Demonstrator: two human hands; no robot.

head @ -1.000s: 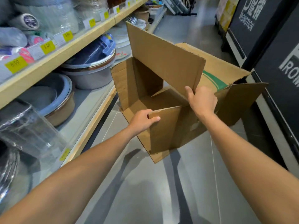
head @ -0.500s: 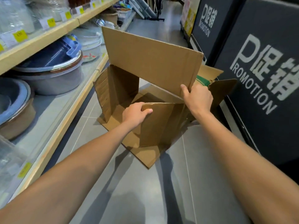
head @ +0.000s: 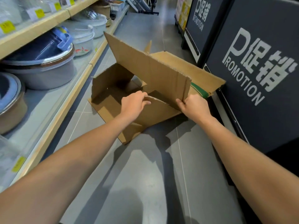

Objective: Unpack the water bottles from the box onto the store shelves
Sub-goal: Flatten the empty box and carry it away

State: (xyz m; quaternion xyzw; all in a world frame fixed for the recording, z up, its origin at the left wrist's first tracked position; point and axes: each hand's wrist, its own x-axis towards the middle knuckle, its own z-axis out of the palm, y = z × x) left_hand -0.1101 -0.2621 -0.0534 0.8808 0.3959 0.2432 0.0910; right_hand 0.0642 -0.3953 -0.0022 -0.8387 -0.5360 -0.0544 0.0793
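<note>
A brown cardboard box (head: 148, 70) with its flaps spread lies low over the grey aisle floor in front of me. Nothing shows inside it, and no water bottles are in view. My left hand (head: 134, 105) grips the edge of a near flap, fingers curled over it. My right hand (head: 193, 106) pinches the lower corner of the large upright flap. A green stripe marks the box's right panel (head: 199, 90).
Store shelves (head: 53, 101) run along the left, holding grey and blue basins (head: 42, 62), white bowls and yellow price tags. Dark promotion panels (head: 258, 65) stand close on the right. The grey floor (head: 145, 175) stretches ahead down the aisle.
The box has come down toward the floor and tipped flatter, its big flap leaning away. Both hands kept their hold on the flaps. The view swung right toward the promotion panels.
</note>
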